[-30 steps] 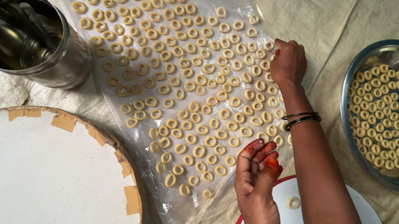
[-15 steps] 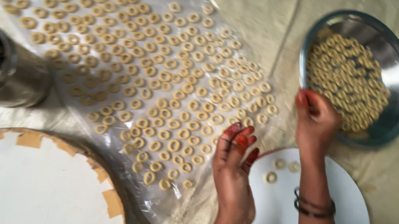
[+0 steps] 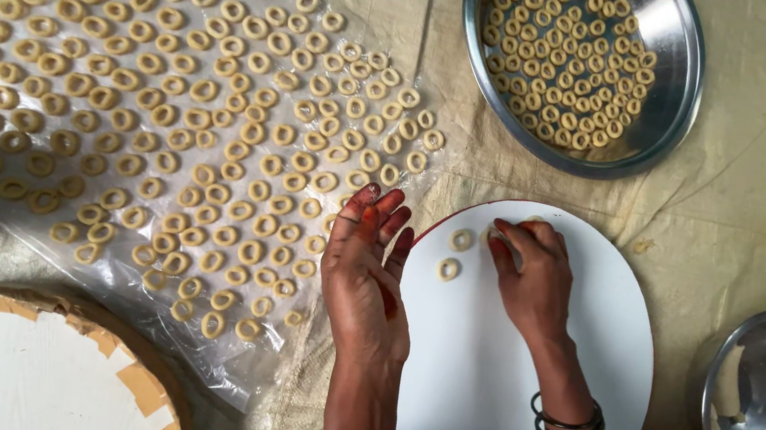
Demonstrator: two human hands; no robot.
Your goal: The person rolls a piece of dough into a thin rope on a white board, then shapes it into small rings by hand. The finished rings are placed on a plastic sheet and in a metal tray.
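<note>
**Hands at white round board, dough rings**

While the right hand [image 3: 527, 277] pinches a pale dough piece [image 3: 503, 241] on the white round board [image 3: 519, 387], the left hand [image 3: 367, 268] hovers at its edge, fingers loosely together, beside two small pale dough rings [image 3: 449, 269].

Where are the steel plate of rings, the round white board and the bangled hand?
steel plate [image 3: 674, 107], head view, bare right rim.
white board [image 3: 479, 381], head view, bare middle.
right hand [image 3: 527, 277], head view, back of hand.
</note>
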